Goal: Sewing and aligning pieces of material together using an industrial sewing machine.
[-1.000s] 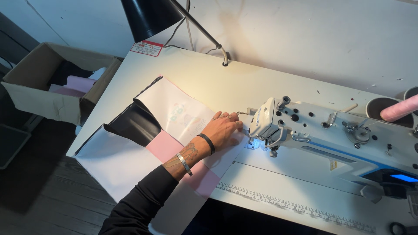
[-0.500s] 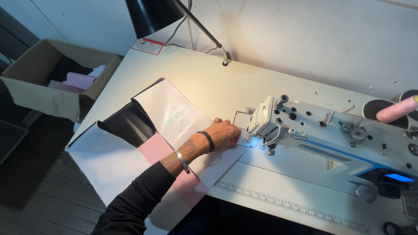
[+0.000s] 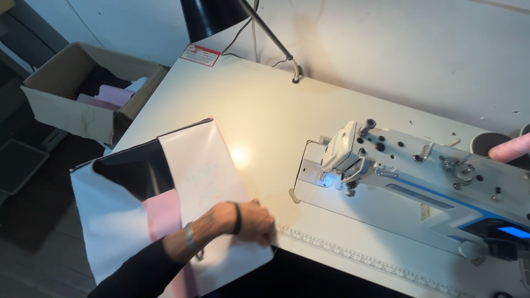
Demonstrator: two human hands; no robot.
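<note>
A flat sewn fabric piece (image 3: 187, 182) made of white, pink and black panels lies at the near left edge of a white bench (image 3: 265, 110), part of it hanging over the side. The white panels are smooth and slightly glossy; one carries a faint pale print. The black panel sits toward the left, with a pink strip below it. One hand (image 3: 251, 222), wearing a dark wristband and a bracelet on a dark-sleeved arm, rests on the fabric's right edge with fingers curled closed on the cloth; which hand it is cannot be told for certain. To the right stands a white industrial sewing machine (image 3: 419, 182), well apart from the fabric. A black lamp (image 3: 212, 16) leans over the bench, and an open cardboard box (image 3: 88, 94) sits on the floor to the left.
</note>
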